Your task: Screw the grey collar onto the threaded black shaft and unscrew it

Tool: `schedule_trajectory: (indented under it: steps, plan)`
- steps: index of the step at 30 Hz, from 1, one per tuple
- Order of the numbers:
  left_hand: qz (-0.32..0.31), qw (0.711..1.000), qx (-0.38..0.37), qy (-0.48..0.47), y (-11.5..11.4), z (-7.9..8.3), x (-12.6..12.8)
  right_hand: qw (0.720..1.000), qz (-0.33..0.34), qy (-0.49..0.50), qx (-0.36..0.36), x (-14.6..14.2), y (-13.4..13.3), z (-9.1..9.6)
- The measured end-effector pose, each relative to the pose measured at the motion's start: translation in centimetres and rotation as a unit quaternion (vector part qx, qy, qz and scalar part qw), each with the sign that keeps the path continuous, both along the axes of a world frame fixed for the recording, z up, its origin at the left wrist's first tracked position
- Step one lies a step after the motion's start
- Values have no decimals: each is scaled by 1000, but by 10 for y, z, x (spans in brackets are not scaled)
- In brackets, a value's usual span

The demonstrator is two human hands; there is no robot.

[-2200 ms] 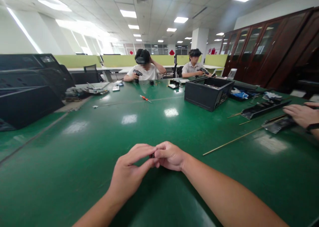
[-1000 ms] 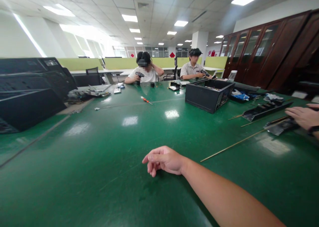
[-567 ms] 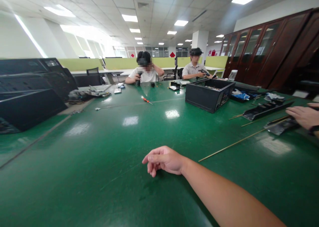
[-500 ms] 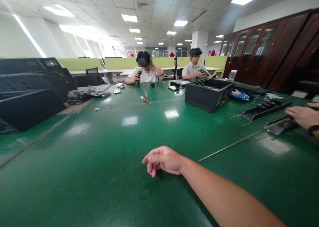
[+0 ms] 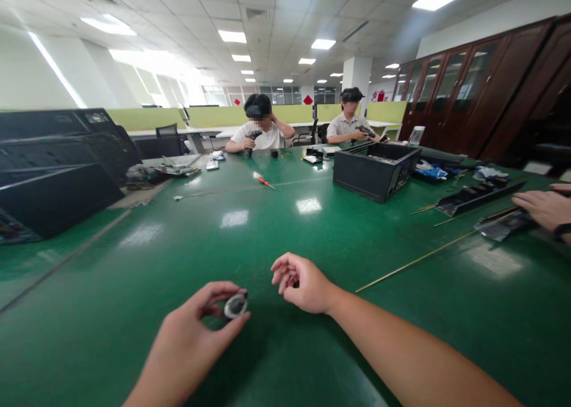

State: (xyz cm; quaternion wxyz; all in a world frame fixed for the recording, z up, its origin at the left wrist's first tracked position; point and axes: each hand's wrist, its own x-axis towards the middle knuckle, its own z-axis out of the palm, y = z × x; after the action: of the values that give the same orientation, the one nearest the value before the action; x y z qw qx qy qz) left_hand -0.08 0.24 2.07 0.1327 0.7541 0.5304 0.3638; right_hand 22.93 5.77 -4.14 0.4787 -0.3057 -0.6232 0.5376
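Between the thumb and fingertips of my left hand (image 5: 190, 326) is a small round dark part with a pale ring (image 5: 235, 306), held a little above the green tabletop (image 5: 178, 240). What kind of part it is, I cannot make out. To its right, my right hand (image 5: 306, 285) hovers with fingers loosely bent and apart, palm turned towards the left, and nothing visible in it. A thin brass-coloured rod (image 5: 414, 262) lies on the table to the right of my right wrist.
A black computer case (image 5: 363, 178) stands at the back right, an orange-handled screwdriver (image 5: 265, 182) left of it. Dark equipment (image 5: 57, 181) fills the left side. Metal rails (image 5: 482, 197) and another person's hand (image 5: 542, 207) are at the right. Two people sit across the table.
My left hand has come into view from below, carrying the round part. My right hand has shifted slightly right and turned, its thumb now lower and its fingers pointing more upward.
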Motion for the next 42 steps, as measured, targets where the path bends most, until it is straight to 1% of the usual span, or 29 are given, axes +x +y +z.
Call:
schedule_trajectory:
  steps: [1, 3, 5, 7, 9, 11, 14, 17, 24, 30, 34, 42]
  plan:
    - [-28, 1000, -9, 5, 10, -1, 18, 1000, -4, -17, 18, 1, -1, 0]
    - [-63, 998, 21, -5, 23, -5, 45, 998, -5, -32, 46, 3, -3, 2]
    - [-98, 993, 67, -26, 27, -11, 56, 998, -8, -22, 66, 4, -5, 5]
    - [-132, 986, 96, -35, 27, -20, 52, 997, -10, -4, 77, 5, -7, 8]
    - [-142, 985, 97, -31, 26, -29, 43, 997, 5, -1, 79, 5, -9, 11]
    - [-119, 989, 76, -40, 28, -36, 35, 996, 4, -17, 89, 5, -12, 14]
    - [-83, 993, 35, -78, 33, -42, 34, 995, -29, -39, 81, 4, -14, 15]
    - [-81, 993, 20, -78, 35, -41, 37, 996, -34, -51, 65, 4, -16, 14]
    - [-82, 993, 26, -84, 33, -37, 40, 994, -56, -78, 44, 3, -18, 16]
    - [-97, 992, 18, -78, 32, -36, 42, 991, -69, -102, 58, 3, -18, 16]
    - [-94, 992, 23, -82, 30, -35, 43, 989, -72, -110, 61, 3, -17, 15]
    - [-88, 992, 42, -86, 29, -35, 43, 991, -67, -105, 42, 4, -16, 13]
